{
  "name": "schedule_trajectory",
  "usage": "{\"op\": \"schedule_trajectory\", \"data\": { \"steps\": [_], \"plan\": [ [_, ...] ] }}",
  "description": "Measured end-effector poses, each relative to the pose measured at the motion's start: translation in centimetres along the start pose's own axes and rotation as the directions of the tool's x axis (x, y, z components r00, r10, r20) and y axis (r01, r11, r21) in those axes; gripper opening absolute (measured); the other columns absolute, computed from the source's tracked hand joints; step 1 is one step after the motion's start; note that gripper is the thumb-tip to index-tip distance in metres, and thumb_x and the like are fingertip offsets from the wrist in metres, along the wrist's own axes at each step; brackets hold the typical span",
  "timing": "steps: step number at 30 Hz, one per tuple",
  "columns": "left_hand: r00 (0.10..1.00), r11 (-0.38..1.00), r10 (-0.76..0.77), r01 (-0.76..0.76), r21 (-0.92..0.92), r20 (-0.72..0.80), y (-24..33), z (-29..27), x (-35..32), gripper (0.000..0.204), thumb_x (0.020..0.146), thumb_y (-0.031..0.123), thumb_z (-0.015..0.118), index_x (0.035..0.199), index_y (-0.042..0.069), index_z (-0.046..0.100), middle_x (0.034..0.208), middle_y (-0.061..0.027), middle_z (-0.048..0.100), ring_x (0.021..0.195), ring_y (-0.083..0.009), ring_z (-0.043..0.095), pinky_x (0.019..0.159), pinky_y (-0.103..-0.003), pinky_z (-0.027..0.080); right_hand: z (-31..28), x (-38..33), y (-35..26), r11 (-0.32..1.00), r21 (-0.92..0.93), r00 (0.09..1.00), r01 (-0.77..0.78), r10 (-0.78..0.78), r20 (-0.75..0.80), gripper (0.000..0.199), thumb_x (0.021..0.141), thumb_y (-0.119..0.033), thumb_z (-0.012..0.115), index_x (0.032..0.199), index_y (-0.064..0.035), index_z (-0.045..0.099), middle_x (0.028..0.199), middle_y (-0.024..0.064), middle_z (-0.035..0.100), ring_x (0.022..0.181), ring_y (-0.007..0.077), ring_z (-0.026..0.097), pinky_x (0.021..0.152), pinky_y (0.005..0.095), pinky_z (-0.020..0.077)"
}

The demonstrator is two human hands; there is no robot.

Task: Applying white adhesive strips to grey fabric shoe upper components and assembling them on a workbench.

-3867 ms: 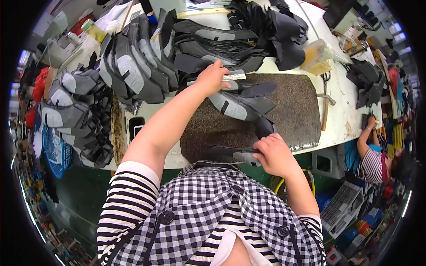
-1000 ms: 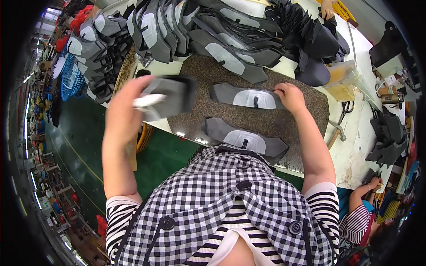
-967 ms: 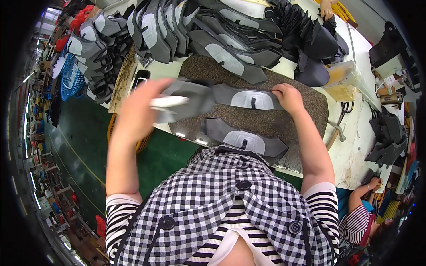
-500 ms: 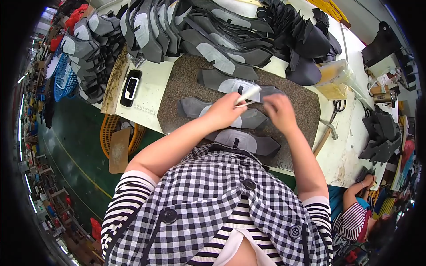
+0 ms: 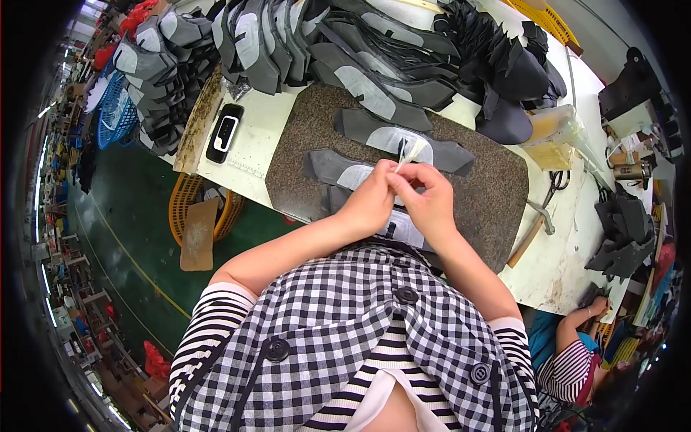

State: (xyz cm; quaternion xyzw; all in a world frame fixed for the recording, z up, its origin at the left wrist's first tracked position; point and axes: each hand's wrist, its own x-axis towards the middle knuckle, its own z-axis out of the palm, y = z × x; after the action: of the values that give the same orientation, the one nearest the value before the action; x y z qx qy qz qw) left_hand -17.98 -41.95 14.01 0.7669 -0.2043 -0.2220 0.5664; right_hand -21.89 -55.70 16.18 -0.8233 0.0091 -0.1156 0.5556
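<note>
Over the brown mat on the counter, both hands have come together since a second ago, left hand and right hand pinching a small pale strip above the grey cut pieces, apparently peeling it.

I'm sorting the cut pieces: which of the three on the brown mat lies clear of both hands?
The farthest dark piece, with its grey patch fully visible; the other two are partly covered by the hands.
</note>
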Motion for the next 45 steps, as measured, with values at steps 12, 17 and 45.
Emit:
{"op": "schedule_trajectory", "data": {
  "steps": [12, 17, 45],
  "plan": [
    [0.975, 0.894, -0.22, 0.217, -0.391, 0.038, 1.9, -1.3, -2.0, 0.018, 0.091, 0.02, 0.066, 0.101, 0.005, 0.065, 0.083, 0.0048, 0.055, 0.074, -0.0037, 0.047, 0.065, -0.021, 0.038, -0.9, -0.4, 1.4, 0.758, 0.571, 0.927, -0.317, 0.375, 0.015, 0.015, 0.088, -0.013, 0.07, 0.097, -0.0009, 0.068, 0.084, 0.0011, 0.067, 0.075, 0.0065, 0.059, 0.07, 0.0211, 0.0468],
    [0.968, 0.872, -0.248, 0.243, -0.425, 0.045, 2.4, -0.9, -2.4, 0.017, 0.091, 0.017, 0.066, 0.102, 0.004, 0.065, 0.085, 0.003, 0.06, 0.07, -0.0035, 0.048, 0.062, -0.02, 0.039, -0.5, -1.2, 1.0, 0.801, 0.533, 0.946, -0.271, 0.324, -0.007, 0.016, 0.087, -0.012, 0.071, 0.098, -0.0008, 0.069, 0.085, 0.0013, 0.067, 0.08, 0.007, 0.06, 0.074, 0.0214, 0.0478],
    [0.904, 0.544, -0.425, 0.228, -0.807, -0.031, 0.8, -0.5, -1.7, 0.019, 0.094, 0.022, 0.057, 0.103, 0.006, 0.063, 0.09, -0.0026, 0.068, 0.082, -0.0126, 0.06, 0.073, -0.025, 0.045, -0.6, -2.7, 2.5, 0.578, 0.727, 0.877, -0.372, 0.476, 0.069, 0.01, 0.086, -0.007, 0.067, 0.094, -0.001, 0.067, 0.099, 0.0113, 0.069, 0.087, 0.016, 0.066, 0.083, 0.03, 0.0524]
  ]
}}
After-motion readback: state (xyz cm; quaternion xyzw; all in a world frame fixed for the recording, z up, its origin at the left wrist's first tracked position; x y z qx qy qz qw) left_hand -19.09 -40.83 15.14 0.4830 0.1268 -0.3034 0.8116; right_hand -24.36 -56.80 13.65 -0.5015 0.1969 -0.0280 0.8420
